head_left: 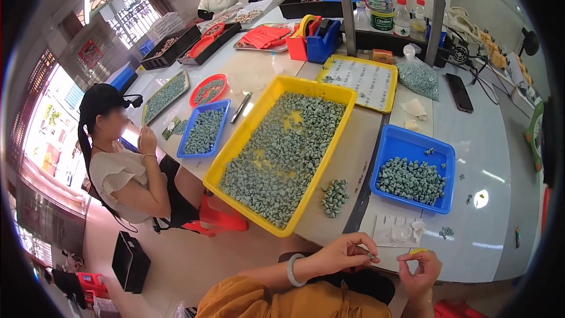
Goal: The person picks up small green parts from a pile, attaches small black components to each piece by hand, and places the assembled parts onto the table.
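Evidently, in the head view, your left hand (346, 252) pinches a small green stone (371, 255) by the table's (494, 259) near edge.
Your right hand (421, 272) faces it, thumb and finger drawn close; I cannot tell if they grip anything. The blue tray (406, 140) of similar stones (412, 180) sits just beyond, likely for easy reach.

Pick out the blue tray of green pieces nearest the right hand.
The blue tray right of the big yellow tray, beyond the right hand. The other blue tray lies left of the yellow tray, farther off.
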### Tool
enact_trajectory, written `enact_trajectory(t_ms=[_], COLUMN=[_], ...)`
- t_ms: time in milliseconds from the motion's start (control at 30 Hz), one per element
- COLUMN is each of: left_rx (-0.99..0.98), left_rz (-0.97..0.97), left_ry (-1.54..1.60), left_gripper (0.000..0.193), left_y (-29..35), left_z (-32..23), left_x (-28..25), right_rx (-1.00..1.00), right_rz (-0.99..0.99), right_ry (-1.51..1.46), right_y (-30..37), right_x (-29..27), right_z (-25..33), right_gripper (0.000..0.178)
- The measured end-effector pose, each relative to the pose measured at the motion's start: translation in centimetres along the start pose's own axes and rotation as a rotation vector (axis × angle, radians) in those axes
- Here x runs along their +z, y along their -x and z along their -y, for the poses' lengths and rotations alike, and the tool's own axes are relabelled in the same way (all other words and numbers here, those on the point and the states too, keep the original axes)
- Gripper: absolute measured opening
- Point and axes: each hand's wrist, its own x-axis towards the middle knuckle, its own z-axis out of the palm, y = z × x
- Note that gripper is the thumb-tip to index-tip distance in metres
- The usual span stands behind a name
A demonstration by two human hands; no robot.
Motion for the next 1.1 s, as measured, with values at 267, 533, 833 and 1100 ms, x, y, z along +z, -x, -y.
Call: enact_trajectory(t_ms=[267,533,833,1100], left_rx=[0.178,0.085,0.105,0.064], left_rz=[0.029,0.053,0.080,0.207], left_ry=[-0.357,-0.333,-0.273,-0.472], left_gripper=[0.007,0.008,0.009,0.008], left_y=[-0.6,-0.1,0.0,0.1], left_z=[1.2,1.0,1.3,0.4], left_x=[1.1,0.5,0.2,0.1], right_rx=[-0.297,-0.273,-0.251,-0.023], right_rz=[0.008,0.077,0.121,0.268], right_ry=[0.212,0.196,0.192,-0.049], right_y=[-1.2,-0.5,-0.4,0.1], right_x=[2.5,2.7,2.4,2.0], right_z=[1.0,0.8,1.1,0.6], right_gripper=[0.024,0.022,0.022,0.026])
